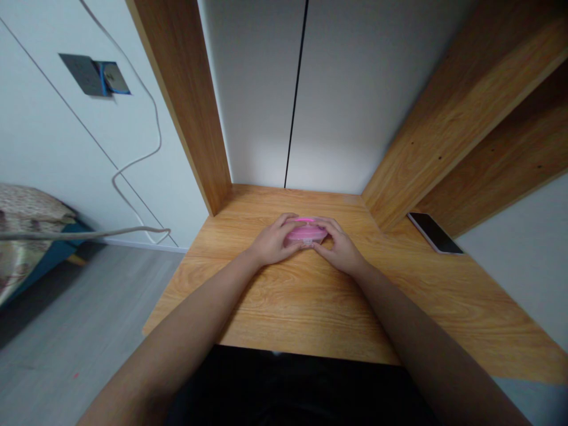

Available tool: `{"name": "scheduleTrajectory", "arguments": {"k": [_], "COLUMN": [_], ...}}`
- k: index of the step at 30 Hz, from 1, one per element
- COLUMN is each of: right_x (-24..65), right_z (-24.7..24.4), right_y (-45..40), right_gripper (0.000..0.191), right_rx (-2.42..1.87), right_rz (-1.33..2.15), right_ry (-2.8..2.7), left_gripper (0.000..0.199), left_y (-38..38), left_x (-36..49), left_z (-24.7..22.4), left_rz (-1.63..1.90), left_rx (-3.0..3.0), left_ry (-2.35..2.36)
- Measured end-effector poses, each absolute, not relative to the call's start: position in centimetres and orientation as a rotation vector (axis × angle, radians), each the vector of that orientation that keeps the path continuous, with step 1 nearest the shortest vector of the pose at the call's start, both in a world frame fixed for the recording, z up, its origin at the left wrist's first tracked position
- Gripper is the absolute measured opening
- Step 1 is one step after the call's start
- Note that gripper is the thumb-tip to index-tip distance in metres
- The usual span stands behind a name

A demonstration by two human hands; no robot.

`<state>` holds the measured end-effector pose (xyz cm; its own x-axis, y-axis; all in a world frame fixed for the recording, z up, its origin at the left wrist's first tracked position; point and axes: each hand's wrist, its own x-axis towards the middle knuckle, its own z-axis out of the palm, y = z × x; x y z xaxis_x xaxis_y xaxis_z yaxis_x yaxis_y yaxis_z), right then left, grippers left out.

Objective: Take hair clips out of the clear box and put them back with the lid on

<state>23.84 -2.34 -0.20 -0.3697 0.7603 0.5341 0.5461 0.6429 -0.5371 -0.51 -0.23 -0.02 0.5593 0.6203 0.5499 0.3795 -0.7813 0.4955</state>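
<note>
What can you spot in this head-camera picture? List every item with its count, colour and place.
pink plastic case: 1, translucent pink, between the hands on the desk
wooden desk: 1, light brown, under the hands
smartphone: 1, black screen, on the desk's right
wooden boards: 3, light brown, rising beside the desk
cable: 1, pale grey, along the left wall
wall plate: 1, dark grey, blue edge, left wall
patterned bedding: 1, beige, far left
left hand: 1, on the case's left
right hand: 1, on the case's right

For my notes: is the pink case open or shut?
Seems shut: case shows no gap between left hand and right hand; fingers hide part.
</note>
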Motion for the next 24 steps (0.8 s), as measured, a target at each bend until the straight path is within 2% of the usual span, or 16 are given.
{"name": "scheduleTrajectory", "arguments": {"k": [24], "right_x": [23.84], "right_z": [-0.17], "right_y": [-2.36], "right_gripper": [0.048], "right_rx": [-1.034], "right_rz": [0.345], "right_ry": [-2.071], "left_gripper": [0.058], "left_y": [-0.18], "left_x": [-0.46], "left_z": [0.01], "left_rz": [1.055], "left_rx": [2.469], "left_ry": [0.805]}}
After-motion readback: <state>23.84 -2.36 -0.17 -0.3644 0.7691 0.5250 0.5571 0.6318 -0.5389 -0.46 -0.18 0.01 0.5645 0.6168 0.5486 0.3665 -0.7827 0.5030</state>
